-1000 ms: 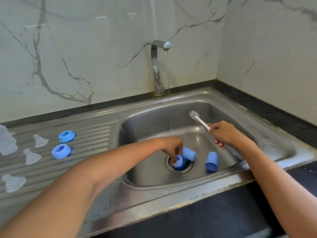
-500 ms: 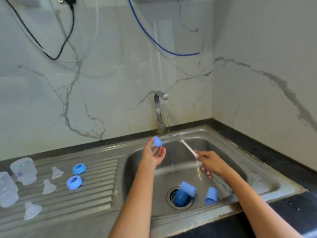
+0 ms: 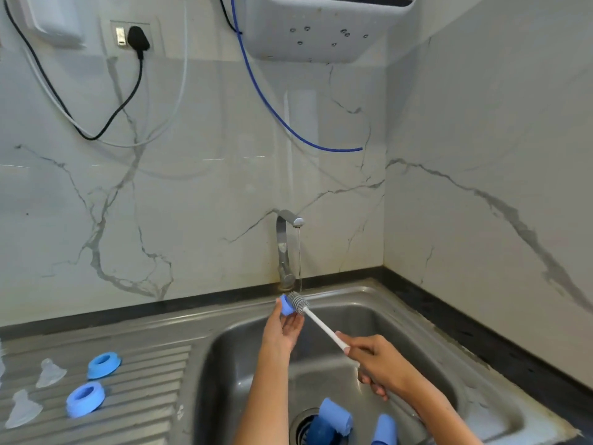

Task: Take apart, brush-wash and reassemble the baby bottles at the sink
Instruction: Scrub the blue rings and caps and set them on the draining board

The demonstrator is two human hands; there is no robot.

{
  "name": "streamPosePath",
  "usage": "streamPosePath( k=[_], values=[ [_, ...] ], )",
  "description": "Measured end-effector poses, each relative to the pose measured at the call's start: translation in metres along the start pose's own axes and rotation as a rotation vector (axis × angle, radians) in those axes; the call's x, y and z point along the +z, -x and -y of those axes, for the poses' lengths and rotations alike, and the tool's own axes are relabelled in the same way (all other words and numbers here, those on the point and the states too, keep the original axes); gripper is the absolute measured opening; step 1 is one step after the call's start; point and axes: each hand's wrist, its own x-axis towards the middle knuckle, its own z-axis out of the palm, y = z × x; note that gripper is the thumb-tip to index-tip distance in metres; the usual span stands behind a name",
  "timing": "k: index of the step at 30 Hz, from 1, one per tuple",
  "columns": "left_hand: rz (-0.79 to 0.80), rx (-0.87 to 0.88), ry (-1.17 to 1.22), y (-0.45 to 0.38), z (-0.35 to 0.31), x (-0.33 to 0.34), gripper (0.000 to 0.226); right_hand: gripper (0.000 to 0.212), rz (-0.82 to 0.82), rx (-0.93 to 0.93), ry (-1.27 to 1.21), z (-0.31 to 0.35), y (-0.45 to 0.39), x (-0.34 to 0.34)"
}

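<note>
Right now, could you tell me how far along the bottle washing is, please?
Done: bottles are apart; rings and teats lie on the drainboard. In hand: the left hand holds a small blue part while the right hand works the brush on it under running water. Left: blue caps in the sink, then reassembly.

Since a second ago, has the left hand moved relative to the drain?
Yes. The left hand left the drain and rose toward the tap, now holding a small blue cap against the brush near the water stream.
</note>
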Motion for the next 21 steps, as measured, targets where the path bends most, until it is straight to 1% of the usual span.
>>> streamPosePath(
  k=[1,4,6,8,9,10,12,13,14,15,18,19,20,21],
  values=[
    [0.01,0.004,-0.007,-0.003,0.0,-0.001,0.022,0.037,0.006,-0.003,0.012,-0.001,0.0,0.0],
    [0.011,0.023,-0.058,-0.009,0.002,-0.004,0.042,0.037,0.018,0.003,0.061,-0.001,-0.001,-0.002],
    [0.004,-0.005,-0.141,-0.011,0.002,-0.005,0.045,0.037,0.018,-0.005,0.077,0.0,0.001,-0.003],
    [0.015,-0.029,-0.238,-0.011,0.003,-0.005,0.043,0.038,0.004,-0.039,0.12,-0.001,0.003,-0.002],
    [0.018,-0.022,-0.301,-0.011,0.002,-0.004,0.04,0.038,-0.02,-0.07,0.187,0.0,0.004,-0.001],
    [0.012,-0.003,-0.376,-0.011,0.002,-0.005,0.037,0.039,-0.051,-0.111,0.31,0.001,0.004,0.0],
    [-0.027,0.044,-0.525,-0.014,0.002,-0.006,0.037,0.043,-0.101,-0.214,0.643,0.0,0.003,0.006],
    [-0.036,0.052,-0.558,-0.014,0.002,-0.008,0.038,0.044,-0.107,-0.239,0.712,0.0,0.002,0.009],
    [-0.015,0.037,-0.544,-0.014,0.002,-0.01,0.039,0.044,-0.092,-0.229,0.676,0.002,0.002,0.012],
    [0.032,0.003,-0.506,-0.014,0.003,-0.011,0.039,0.042,-0.063,-0.186,0.523,0.003,0.002,0.014],
    [0.151,-0.087,-0.402,-0.012,0.002,-0.009,0.042,0.037,0.086,0.022,-0.118,0.009,0.001,0.007],
    [0.176,-0.094,-0.381,-0.011,0.001,-0.008,0.043,0.036,0.116,0.065,-0.243,0.01,0.002,0.005],
    [0.19,-0.093,-0.386,-0.011,0.002,-0.005,0.043,0.036,0.118,0.077,-0.264,0.01,0.003,0.004],
    [0.174,-0.075,-0.419,-0.011,0.004,-0.003,0.042,0.036,0.081,0.055,-0.162,0.009,0.003,0.005]
  ],
)
